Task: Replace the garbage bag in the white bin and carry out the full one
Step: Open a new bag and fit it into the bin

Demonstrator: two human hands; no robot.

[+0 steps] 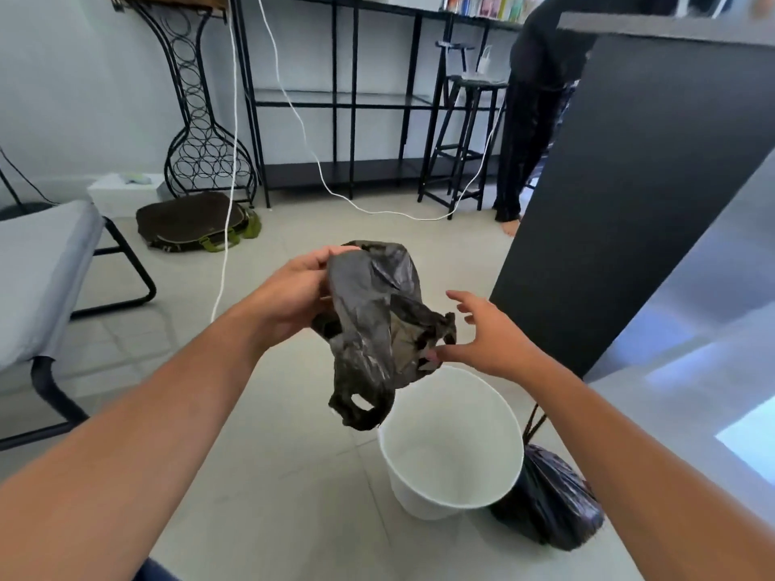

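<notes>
A crumpled new black garbage bag (373, 325) hangs in the air above the floor, its handle loop dangling at the bottom. My left hand (293, 295) grips the bag's upper left edge. At the bag's right edge is my right hand (482, 333), thumb and a fingertip pinching the plastic while the other fingers spread out. Below the bag stands the white bin (453, 450), upright, unlined and with nothing in it. The full black bag (549, 501), tied at the top, sits on the floor against the bin's right side.
A dark counter panel (620, 195) rises to the right of the bin. A grey chair (46, 278) stands at left. White cables (226, 228) trail over the tiled floor. A dark flat bag (193, 222), black shelving (344, 98) and a stool (465, 136) are farther back; another person (532, 111) stands by the counter.
</notes>
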